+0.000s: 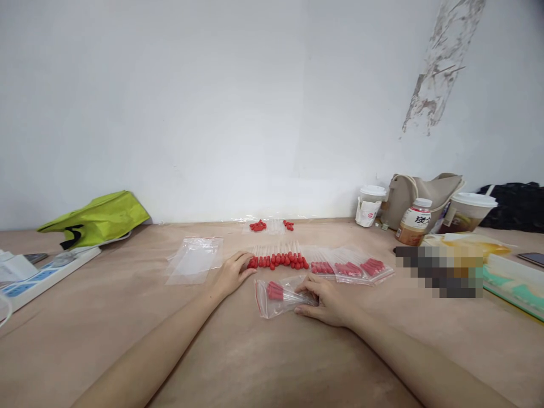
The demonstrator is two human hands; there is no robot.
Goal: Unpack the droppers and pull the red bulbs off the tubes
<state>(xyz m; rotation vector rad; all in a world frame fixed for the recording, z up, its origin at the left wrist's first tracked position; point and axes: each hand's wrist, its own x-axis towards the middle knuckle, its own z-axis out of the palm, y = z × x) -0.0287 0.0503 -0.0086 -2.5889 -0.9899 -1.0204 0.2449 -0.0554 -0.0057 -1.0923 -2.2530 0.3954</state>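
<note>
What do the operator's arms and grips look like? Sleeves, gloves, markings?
Left forearm and right forearm: bare, no sleeves in view. Left grip and right grip: ordinary human hands, ungloved. No watch, bracelet, cables or markings visible.

Brown counter (238, 362), bearing a central row of red-ended sticks (278, 260); flat clear bags (194, 260) to its left; stick-filled bags (349, 268) to its right; a power strip (32, 289), far left; a labelled bottle (415, 221), right.

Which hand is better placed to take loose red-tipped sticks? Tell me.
Likely the left hand: it is at the left end of the row of sticks, while the right hand holds a filled clear bag.
</note>
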